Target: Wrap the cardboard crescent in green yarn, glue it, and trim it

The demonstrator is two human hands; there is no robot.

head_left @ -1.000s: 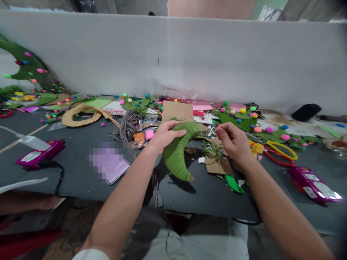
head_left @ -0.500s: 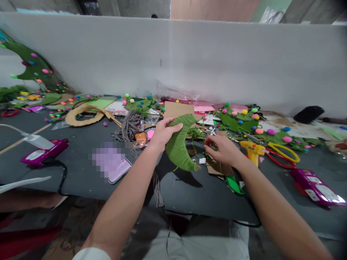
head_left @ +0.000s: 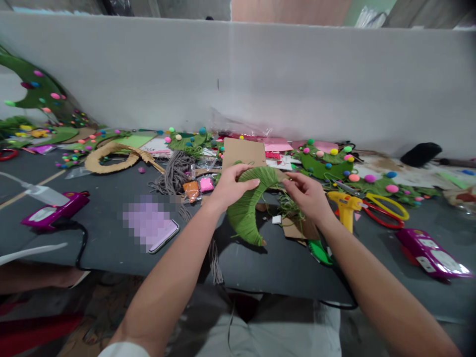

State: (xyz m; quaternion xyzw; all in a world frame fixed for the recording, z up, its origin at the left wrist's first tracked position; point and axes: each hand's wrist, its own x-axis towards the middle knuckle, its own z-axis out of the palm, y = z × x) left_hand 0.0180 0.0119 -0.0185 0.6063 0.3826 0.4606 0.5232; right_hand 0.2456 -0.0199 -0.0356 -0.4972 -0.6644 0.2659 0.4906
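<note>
A crescent wrapped in green yarn (head_left: 243,213) is held above the dark table, bare cardboard showing at its tips. My left hand (head_left: 235,186) grips its upper left curve, thumb across the front. At the upper right tip, the fingers of my right hand (head_left: 305,192) pinch the bare cardboard end; whether a yarn strand is between them too, I cannot make out. Loose green yarn (head_left: 290,206) lies tangled below my right hand, beside a piece of brown cardboard (head_left: 297,229).
A yellow glue gun (head_left: 346,207) and red-and-yellow-handled scissors (head_left: 386,210) lie to the right, near a purple power strip (head_left: 433,254). Grey yarn (head_left: 171,173), a phone (head_left: 163,237) and a cardboard ring (head_left: 111,161) lie left. Pompom-dotted green crescents (head_left: 327,166) line the back.
My right hand has risen from the loose yarn to the crescent's upper tip. The crescent has turned so that this tip points right, and its lower end sits slightly lower.
</note>
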